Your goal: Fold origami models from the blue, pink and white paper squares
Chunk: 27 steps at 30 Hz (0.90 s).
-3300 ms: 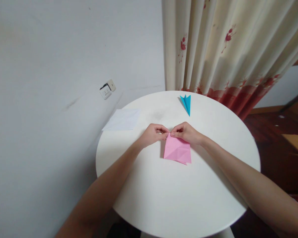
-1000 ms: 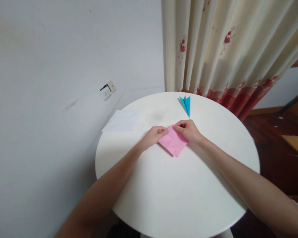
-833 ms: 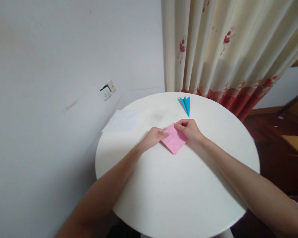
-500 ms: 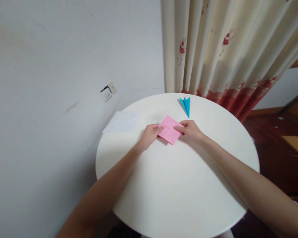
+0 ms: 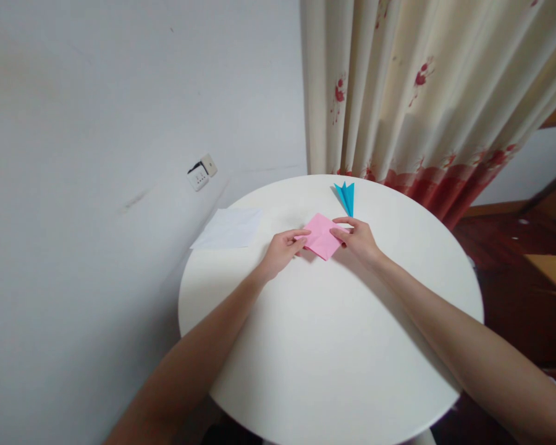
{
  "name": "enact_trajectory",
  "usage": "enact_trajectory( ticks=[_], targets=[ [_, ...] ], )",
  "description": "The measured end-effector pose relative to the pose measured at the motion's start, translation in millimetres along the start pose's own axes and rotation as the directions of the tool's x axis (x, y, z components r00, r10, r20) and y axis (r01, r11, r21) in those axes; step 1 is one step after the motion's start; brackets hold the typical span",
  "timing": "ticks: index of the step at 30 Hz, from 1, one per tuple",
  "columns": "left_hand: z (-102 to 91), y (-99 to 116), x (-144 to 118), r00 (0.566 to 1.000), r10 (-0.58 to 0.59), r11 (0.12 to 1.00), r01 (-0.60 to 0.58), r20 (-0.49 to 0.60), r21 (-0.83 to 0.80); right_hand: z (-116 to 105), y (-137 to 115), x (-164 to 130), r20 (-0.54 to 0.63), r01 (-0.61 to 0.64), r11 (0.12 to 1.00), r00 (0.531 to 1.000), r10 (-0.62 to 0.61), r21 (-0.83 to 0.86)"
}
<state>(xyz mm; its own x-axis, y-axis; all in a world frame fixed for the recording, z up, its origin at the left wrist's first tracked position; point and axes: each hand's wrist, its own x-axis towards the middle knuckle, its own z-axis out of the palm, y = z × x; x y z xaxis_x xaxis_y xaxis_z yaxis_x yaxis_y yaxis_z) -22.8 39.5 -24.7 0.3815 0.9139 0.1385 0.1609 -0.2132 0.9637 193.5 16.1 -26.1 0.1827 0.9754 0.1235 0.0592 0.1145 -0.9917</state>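
Observation:
A pink folded paper square (image 5: 322, 238), turned like a diamond with crease lines on it, is held slightly above the white round table. My right hand (image 5: 359, 240) pinches its right corner, thumb on top and fingers at the far side and underneath. At the left corner is my left hand (image 5: 282, 250), its index finger reaching over the paper and the thumb at the near edge. Both hands are closed on the paper. Just beyond my right hand lies a blue folded paper plane (image 5: 346, 198), its point toward me.
White paper sheets (image 5: 229, 227) lie at the left edge of the round table (image 5: 324, 346), beside the wall. A wall socket (image 5: 198, 177) is above them. A floral curtain (image 5: 412, 93) hangs behind the table. Brown furniture (image 5: 549, 272) stands at the right.
The pink paper has shifted slightly right and tilted. My left index finger has moved from beneath to over its left corner, and my right fingers have spread along the far edge.

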Motion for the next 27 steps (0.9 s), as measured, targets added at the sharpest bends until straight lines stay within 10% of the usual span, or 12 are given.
enact_trajectory(
  ticks=[27],
  targets=[
    [-4.2, -0.6, 2.1, 0.998, -0.001, 1.0, -0.001, -0.066, -0.025, 1.3, -2.8, -3.5, 0.124, 0.138, 0.99, 0.982, -0.142, 0.037]
  ],
)
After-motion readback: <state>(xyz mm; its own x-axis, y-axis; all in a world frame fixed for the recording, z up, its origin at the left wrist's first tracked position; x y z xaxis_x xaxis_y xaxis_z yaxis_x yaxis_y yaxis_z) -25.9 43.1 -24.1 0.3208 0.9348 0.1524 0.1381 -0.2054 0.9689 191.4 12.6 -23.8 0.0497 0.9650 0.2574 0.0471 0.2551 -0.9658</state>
